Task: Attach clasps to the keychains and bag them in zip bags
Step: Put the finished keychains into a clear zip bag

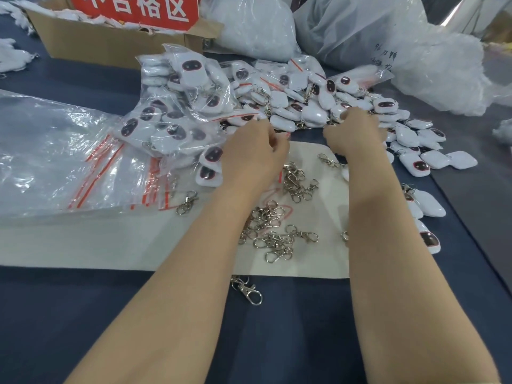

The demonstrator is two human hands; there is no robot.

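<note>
The left hand (255, 151) and right hand (354, 131) are curling fingers into the keychain pile (299, 106); fingertips are lying hidden, so I cannot tell any grasp.

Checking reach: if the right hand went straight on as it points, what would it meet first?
Likely the loose keychain pile just ahead of the right hand, which seems to touch its near edge.

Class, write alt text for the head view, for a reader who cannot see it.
The left hand and right hand reach the near edge of a pile of white keychains on a dark table; loose metal clasps lie nearer, zip bags at left.
</note>
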